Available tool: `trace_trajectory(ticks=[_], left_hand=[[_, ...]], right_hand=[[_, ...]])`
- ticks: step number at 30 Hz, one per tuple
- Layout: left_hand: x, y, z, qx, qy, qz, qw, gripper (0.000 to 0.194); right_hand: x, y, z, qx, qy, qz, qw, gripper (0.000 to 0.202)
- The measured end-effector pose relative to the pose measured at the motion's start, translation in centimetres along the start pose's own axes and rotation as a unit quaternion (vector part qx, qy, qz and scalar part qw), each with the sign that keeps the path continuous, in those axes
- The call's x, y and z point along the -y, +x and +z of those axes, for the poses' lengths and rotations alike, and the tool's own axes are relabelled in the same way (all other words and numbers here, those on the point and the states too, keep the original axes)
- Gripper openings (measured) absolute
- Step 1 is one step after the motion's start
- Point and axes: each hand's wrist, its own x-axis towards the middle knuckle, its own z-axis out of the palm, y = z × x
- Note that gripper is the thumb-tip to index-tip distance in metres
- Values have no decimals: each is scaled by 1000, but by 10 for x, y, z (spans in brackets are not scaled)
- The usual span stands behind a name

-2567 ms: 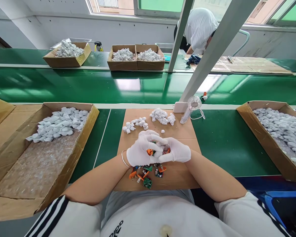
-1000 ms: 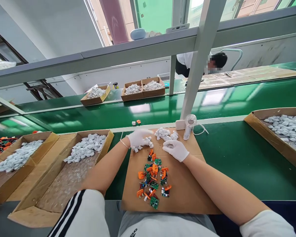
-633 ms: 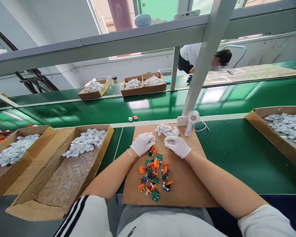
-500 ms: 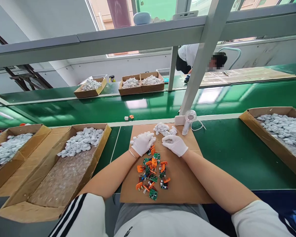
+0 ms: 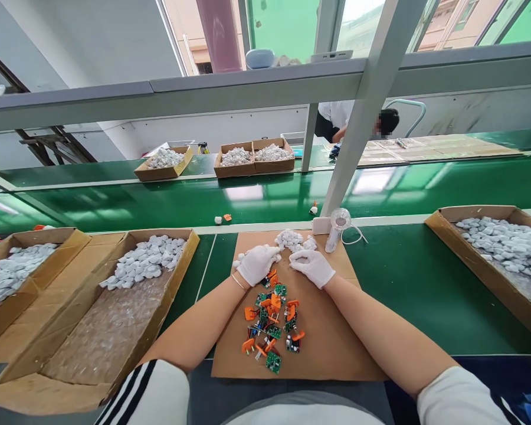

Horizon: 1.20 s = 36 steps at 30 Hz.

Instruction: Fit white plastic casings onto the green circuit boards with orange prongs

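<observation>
On the green surface (image 5: 398, 277), orange-and-green circuit assemblies (image 5: 273, 361) lie loose on brown cardboard (image 5: 327, 348), with white-gloved left (image 5: 257, 265) and right (image 5: 315, 269) hands curled narrowly beside small white lumps (image 5: 288, 239), any grip contents unclear.

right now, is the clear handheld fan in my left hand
No, the fan is near the far right corner of the flat cardboard sheet, beyond the right hand and apart from the left hand.
</observation>
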Motion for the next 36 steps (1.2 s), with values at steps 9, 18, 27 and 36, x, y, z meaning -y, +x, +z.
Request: trace_trajectory(ticks=[9,18,27,36], left_hand=[[2,-2,8,4,-30,-14,999,32],[-5,-12,5,-70,-56,21,996,32],[-13,-11,2,-16,-184,102,978,22],[-14,-11,-3,-114,-244,50,962,13]], right_hand=[[0,-4,4,4,50,6,999,22],[-8,-7,8,36,172,-24,984,38],[3,-17,8,75,35,-128,988,28],[1,-16,3,-53,110,-85,989,27]])
